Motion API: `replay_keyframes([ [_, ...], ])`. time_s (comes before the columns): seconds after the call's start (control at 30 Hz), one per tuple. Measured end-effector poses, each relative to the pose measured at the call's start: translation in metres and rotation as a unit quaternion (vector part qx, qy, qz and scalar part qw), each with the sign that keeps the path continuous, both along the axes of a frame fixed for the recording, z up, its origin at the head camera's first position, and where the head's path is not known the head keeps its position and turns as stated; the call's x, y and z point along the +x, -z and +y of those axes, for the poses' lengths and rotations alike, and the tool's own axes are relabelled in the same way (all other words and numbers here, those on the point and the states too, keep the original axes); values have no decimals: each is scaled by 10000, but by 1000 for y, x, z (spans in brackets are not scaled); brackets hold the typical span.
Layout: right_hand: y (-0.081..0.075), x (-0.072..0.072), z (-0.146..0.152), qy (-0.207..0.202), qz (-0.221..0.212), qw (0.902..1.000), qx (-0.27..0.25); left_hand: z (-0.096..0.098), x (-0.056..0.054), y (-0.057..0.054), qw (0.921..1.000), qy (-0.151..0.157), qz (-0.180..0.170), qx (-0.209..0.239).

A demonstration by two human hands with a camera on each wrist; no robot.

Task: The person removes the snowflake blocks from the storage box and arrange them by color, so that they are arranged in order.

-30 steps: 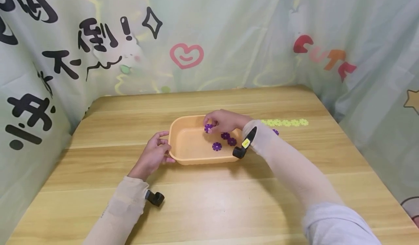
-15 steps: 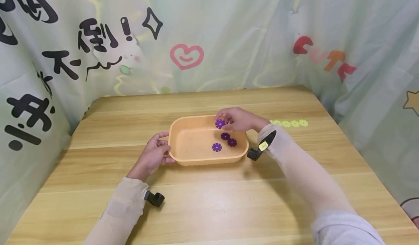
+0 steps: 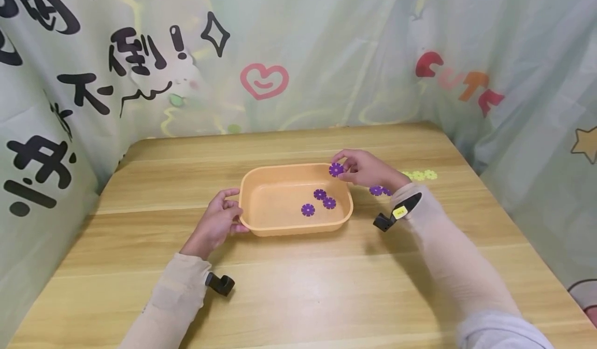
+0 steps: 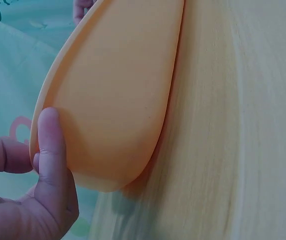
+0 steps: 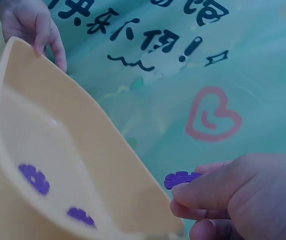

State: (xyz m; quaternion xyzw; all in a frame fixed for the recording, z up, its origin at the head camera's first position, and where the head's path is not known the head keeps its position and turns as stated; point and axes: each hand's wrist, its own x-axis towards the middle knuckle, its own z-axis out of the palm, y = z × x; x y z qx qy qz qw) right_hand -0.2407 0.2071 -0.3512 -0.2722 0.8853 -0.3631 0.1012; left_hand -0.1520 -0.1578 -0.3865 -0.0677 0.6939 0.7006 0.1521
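An orange plastic tray [image 3: 275, 224] sits mid-table. At its left end my left hand [image 3: 216, 219] grips the rim, thumb [image 4: 50, 135] against the inner wall and fingers outside. My right hand [image 3: 368, 169] is over the tray's back right corner. Between its thumb and fingers it pinches a purple snowflake disc [image 3: 336, 170], a flat notched round piece. Inside the tray lie a loose purple disc [image 3: 308, 210] at the front and two more purple discs [image 3: 329, 203] close together. In the right wrist view the pinched disc [image 5: 180, 179] is partly hidden by the thumb.
Right of the tray, purple discs [image 3: 375, 190] lie on the table [image 3: 298, 287], partly covered by the right wrist. Behind them runs a row of yellow discs [image 3: 418, 175], its left part hidden by the hand. A printed curtain [image 3: 326, 54] hangs along the table's back edge.
My right hand has carried the pinched purple disc rightward, from above the tray's middle to its back right corner. More purple discs on the table have come into view. The left hand stays put.
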Motion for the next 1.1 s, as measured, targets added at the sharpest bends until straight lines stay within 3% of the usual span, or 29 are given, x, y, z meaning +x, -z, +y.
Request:
replay_keyframes([
  [0.37, 8, 9, 38, 441, 38, 9990, 107, -1, 2, 3, 10000, -54, -18, 23],
  [0.67, 15, 17, 64, 826, -297, 9961, 25, -3, 4, 4, 10000, -55, -47, -21],
  [1.1, 27, 26, 100, 1163, -387, 9924, -125, -2, 1, 6, 10000, 2, -48, 55],
])
